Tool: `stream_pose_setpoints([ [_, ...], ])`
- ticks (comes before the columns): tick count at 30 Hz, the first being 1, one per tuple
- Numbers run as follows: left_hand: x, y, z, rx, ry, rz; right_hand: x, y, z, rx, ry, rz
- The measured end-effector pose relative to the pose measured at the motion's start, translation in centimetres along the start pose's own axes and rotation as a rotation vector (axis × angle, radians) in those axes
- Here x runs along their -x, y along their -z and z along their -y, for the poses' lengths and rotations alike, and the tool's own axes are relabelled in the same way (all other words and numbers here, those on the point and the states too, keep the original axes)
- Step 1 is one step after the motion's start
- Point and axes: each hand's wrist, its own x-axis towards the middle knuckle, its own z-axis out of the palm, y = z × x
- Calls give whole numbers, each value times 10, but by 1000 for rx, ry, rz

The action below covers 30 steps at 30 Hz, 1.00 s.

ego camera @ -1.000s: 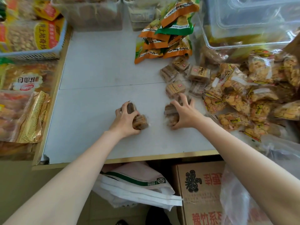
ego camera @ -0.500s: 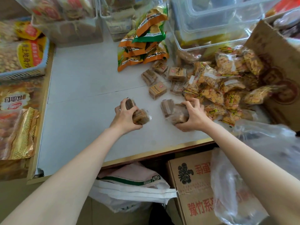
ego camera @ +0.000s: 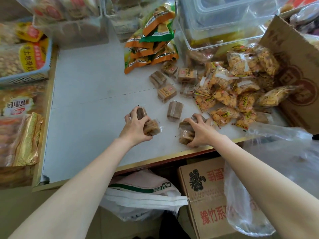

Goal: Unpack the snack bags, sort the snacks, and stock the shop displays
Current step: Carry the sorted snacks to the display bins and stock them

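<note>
My left hand (ego camera: 135, 125) grips a few small brown wrapped cakes (ego camera: 151, 126) on the white counter (ego camera: 86, 107). My right hand (ego camera: 201, 131) grips another bunch of brown wrapped cakes (ego camera: 185, 133) near the counter's front edge. One loose brown cake (ego camera: 174, 111) lies between and just beyond the two hands. Several more brown cakes (ego camera: 166, 93) lie further back. To the right is a heap of clear packets of yellow snacks (ego camera: 229, 94). Orange and green snack bags (ego camera: 153, 47) are stacked at the back.
Clear plastic tubs (ego camera: 222, 23) stand at the back right, a cardboard box (ego camera: 296, 69) at the far right. A blue basket (ego camera: 25, 76) and packaged goods fill the left shelf. Below the counter are a cardboard box (ego camera: 207, 192), a white sack (ego camera: 143, 195) and a clear plastic bag (ego camera: 259, 178).
My right hand has drawn its bunch of cakes toward the counter's front edge, leaving one cake behind. My left hand keeps its hold in place. The camera shifted slightly.
</note>
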Motion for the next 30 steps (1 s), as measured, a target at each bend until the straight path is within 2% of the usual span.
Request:
stream_pose_setpoints([
  [3,9,-2,6,24,16,-15,7,-15,8,57,30,-131],
  [6,20,-2,13,83,51,-30,12,-18,18,-3,36,-266],
  [11,49,15,40,189,140,-92,7,5,78,-539,105,-439],
  [14,71,31,66,304,210,-133,7,20,134,-886,143,-388],
  [16,95,51,99,417,279,-179,13,23,184,-1163,177,-293],
  [18,124,73,138,480,329,-227,21,23,238,-1322,197,-208],
  [25,242,137,305,659,427,-393,53,-1,438,-1471,242,-96],
  [30,345,180,428,934,568,-587,68,-22,612,-1557,262,73],
])
